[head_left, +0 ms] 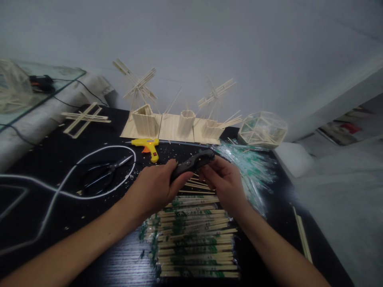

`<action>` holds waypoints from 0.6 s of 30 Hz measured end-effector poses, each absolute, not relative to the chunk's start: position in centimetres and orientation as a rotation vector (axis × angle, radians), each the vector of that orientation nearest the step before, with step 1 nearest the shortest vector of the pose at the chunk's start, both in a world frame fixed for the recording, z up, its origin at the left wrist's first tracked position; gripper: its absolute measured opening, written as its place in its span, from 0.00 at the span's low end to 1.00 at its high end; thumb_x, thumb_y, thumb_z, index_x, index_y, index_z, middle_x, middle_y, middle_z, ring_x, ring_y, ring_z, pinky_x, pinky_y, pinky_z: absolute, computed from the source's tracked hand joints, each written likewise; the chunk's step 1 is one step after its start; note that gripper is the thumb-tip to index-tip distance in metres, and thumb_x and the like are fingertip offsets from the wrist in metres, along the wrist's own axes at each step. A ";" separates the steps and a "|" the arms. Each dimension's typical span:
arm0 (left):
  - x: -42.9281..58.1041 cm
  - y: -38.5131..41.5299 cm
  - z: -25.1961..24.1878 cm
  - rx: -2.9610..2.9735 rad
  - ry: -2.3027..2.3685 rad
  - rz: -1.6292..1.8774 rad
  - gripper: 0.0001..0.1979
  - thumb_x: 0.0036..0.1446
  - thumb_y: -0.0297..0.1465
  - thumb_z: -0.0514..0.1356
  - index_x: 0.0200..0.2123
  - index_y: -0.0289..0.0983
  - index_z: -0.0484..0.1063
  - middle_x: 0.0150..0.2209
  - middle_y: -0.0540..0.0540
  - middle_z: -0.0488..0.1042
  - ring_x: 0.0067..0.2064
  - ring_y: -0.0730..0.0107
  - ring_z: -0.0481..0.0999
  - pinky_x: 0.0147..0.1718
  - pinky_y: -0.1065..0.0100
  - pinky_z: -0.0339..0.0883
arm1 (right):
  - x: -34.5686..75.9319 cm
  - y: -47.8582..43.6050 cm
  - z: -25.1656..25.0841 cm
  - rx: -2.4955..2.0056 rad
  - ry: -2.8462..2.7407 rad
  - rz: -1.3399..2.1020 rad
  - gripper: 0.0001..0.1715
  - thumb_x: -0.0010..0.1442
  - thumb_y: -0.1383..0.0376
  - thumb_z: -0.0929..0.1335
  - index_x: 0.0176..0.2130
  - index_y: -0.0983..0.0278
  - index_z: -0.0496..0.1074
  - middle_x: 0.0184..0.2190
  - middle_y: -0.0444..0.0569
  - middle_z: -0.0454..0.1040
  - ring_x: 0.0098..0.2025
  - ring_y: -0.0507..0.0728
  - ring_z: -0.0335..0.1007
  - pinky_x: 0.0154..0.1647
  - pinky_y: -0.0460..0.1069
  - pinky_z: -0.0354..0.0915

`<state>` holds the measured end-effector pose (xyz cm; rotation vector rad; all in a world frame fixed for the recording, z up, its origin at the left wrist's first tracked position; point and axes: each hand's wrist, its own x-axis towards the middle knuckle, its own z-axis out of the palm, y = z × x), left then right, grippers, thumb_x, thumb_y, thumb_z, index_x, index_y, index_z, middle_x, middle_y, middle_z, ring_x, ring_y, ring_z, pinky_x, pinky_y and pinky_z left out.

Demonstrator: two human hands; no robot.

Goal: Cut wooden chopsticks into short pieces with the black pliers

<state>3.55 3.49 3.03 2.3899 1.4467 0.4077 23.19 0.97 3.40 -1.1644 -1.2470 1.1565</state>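
Observation:
Both my hands hold a black utility knife [193, 162] above the black table [60, 159]. My left hand [155, 187] is wrapped round its handle end. My right hand [223, 179] pinches the far end with its fingertips. Right below the hands lies a stack of wrapped bamboo chopsticks [196, 239] with green print, and a few bare sticks [196, 185] lie at the stack's far edge.
A yellow glue gun [148, 146] and black scissors [104, 173] lie to the left, circled by a white cord [60, 191]. Stick models [176, 119] stand at the back. A stick polyhedron [263, 128] and a pile of torn clear wrappers [254, 167] are at the right.

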 end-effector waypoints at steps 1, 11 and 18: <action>3.5 3.5 3.0 2.390 1.443 0.409 0.21 0.69 0.49 0.45 0.32 0.40 0.62 0.24 0.46 0.74 0.26 0.60 0.76 0.26 0.64 0.50 | 23.2 1.0 3.4 -1.163 -1.244 1.159 0.11 0.62 0.59 0.72 0.33 0.64 0.74 0.22 0.41 0.71 0.20 0.47 0.54 0.20 0.46 0.48; 3.4 3.5 3.0 2.352 1.365 0.459 0.18 0.69 0.47 0.46 0.32 0.41 0.59 0.25 0.48 0.72 0.26 0.63 0.73 0.26 0.65 0.52 | 23.4 1.0 3.3 -1.138 -1.259 1.164 0.12 0.62 0.58 0.72 0.33 0.64 0.73 0.23 0.41 0.72 0.19 0.46 0.53 0.18 0.46 0.46; 3.1 3.7 3.5 2.369 1.273 0.508 0.17 0.69 0.46 0.47 0.33 0.41 0.59 0.27 0.49 0.72 0.27 0.65 0.71 0.28 0.65 0.56 | 23.7 1.0 3.8 -1.110 -1.211 1.311 0.13 0.60 0.56 0.73 0.33 0.64 0.73 0.22 0.41 0.72 0.17 0.46 0.49 0.17 0.45 0.42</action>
